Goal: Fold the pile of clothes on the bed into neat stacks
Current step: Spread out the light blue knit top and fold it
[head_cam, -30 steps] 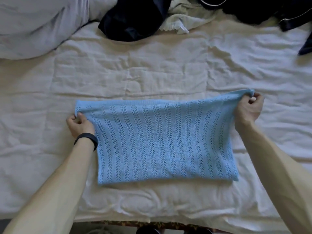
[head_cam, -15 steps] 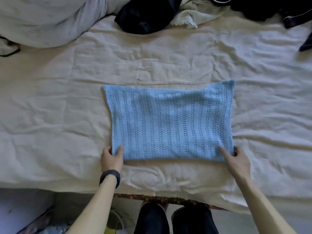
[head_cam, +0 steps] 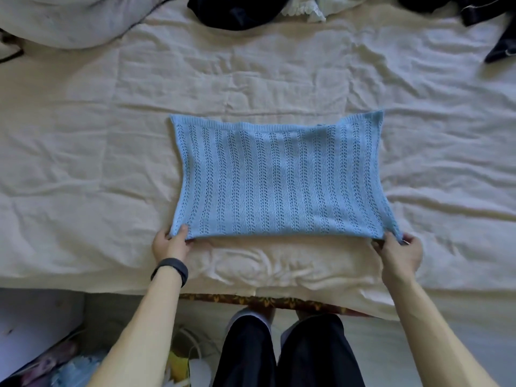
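- Right, closest in: the person stands at the foot of the bed point(head_cam: 83, 169), dark trousers against the mattress edge.
- Left hand point(head_cam: 171, 244), black band point(head_cam: 171, 268) on the wrist, pinches the near-left corner of the knit point(head_cam: 279, 180), thumb on top and fingers tucked under.
- Right hand point(head_cam: 399, 251) mirrors it, fingers curled round the near-right corner, which is lifted slightly off the sheet.
- The blue knit lies flat on the bed directly ahead of both hands, long axis running left to right, ribbed hem along the far edge.
- Key relation: each hand has its own corner of the near edge and neither is closer, so the whole garment stretches away from the person. The next fold looks like near edge carried over to the far hem, creasing along that long axis.
- Beyond it, bare wrinkled sheet.
- Farthest off, the unfolded pile point(head_cam: 234, 11) of dark clothes, a white frilled piece point(head_cam: 304, 9) beside it, and a grey pillow point(head_cam: 64, 20) far left.
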Available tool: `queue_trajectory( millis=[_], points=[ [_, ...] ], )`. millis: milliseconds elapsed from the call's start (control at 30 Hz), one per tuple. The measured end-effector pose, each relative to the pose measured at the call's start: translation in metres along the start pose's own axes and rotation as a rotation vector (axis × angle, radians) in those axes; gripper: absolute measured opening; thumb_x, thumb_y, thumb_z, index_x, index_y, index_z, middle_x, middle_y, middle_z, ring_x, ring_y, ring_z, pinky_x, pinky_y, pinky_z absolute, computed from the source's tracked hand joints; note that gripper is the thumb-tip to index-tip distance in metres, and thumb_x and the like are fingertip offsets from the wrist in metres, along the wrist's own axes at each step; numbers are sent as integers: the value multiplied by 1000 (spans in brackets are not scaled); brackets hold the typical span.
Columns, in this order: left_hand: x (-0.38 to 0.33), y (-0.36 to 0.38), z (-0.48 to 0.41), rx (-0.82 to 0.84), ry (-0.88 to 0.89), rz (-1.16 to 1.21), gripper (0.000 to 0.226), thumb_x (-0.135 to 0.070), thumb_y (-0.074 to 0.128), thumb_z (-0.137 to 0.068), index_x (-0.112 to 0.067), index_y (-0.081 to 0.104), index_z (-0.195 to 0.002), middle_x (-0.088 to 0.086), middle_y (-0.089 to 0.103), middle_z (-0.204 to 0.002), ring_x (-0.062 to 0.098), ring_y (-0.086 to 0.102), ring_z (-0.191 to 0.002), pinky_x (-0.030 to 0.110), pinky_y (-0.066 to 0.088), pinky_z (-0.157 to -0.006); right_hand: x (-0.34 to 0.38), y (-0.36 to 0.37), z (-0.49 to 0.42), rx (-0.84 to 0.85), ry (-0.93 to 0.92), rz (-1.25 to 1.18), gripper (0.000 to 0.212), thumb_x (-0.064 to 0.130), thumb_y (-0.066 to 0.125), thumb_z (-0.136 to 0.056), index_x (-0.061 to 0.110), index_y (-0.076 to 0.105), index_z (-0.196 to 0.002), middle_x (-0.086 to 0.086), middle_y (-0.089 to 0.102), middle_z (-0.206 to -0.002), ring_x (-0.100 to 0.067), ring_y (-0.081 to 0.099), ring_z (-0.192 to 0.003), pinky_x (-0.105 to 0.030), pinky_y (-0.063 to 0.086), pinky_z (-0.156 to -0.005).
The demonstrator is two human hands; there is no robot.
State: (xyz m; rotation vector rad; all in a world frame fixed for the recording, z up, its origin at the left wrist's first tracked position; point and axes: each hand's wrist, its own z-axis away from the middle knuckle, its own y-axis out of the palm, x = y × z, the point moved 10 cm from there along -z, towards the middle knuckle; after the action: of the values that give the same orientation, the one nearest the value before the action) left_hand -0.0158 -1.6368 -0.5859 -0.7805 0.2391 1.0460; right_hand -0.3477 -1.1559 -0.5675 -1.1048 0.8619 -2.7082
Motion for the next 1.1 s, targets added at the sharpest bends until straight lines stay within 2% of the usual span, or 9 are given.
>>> queue_trajectory(
  millis=[133,233,333,467,567,700,800,900,1100],
  points=[
    [27,-33,1,-31,-7,63,27,-2,65,-94,-3,59,-120,19,65,-113,24,66,-85,42,62,-76,-15,-34,5,-72,6,15,27,1,58,-94,26,48,-93,-3,61,-98,-10,65,-73,-16,59,-60],
    [53,-29,3,2,-89,-29,30,-3,62,-96,2,55,-125,25,62,-120,33,63,-91,42,61,-74,-34,-27,8,10,56,147,22,-3,56,-96,18,49,-92,-17,58,-103,-19,60,-76,-19,56,-60],
    [42,-25,10,-64,-53,-260,43,-8,69,-89,-1,53,-129,21,61,-126,33,62,-105,42,51,-91,-20,-21,14,-3,-3,492,21,8,62,-88,6,56,-107,-23,61,-115,-38,58,-108,-42,49,-93],
    [-53,18,46,-174,516,-577,59,-9,72,-79,-5,51,-135,22,48,-138,38,45,-127,42,38,-102,47,17,30,8,-287,701,48,16,64,-85,6,54,-131,-26,46,-138,-39,36,-133,-42,24,-112],
    [-111,101,70,31,918,-769,58,-14,73,-82,-7,54,-136,19,49,-140,37,44,-131,44,35,-109,100,77,38,154,-557,727,44,19,62,-93,7,56,-135,-23,50,-137,-38,41,-130,-40,26,-111],
    [-154,201,76,222,1127,-1022,57,-35,63,-92,-21,48,-146,7,44,-150,30,38,-137,43,29,-114,159,156,29,269,-821,808,43,21,51,-102,19,52,-145,-14,47,-150,-35,39,-137,-40,27,-115],
    [-169,246,68,277,1221,-1184,40,-43,59,-94,-26,59,-131,2,55,-137,25,45,-129,40,27,-109,177,203,16,364,-947,1005,47,26,46,-104,29,43,-151,-4,33,-162,-31,27,-147,-45,25,-116],
    [-177,259,65,295,1285,-1242,20,-44,59,-95,-28,67,-102,-3,67,-112,21,56,-112,36,27,-99,183,223,5,389,-1031,1149,33,28,55,-99,20,59,-131,-8,44,-152,-33,29,-142,-47,29,-110],
    [-188,229,57,222,1263,-954,21,-38,58,-99,-20,68,-103,4,74,-94,29,65,-87,38,39,-86,203,204,-4,265,-1089,866,16,16,47,-101,8,58,-109,-21,67,-110,-40,51,-108,-44,33,-85]
  ],
)
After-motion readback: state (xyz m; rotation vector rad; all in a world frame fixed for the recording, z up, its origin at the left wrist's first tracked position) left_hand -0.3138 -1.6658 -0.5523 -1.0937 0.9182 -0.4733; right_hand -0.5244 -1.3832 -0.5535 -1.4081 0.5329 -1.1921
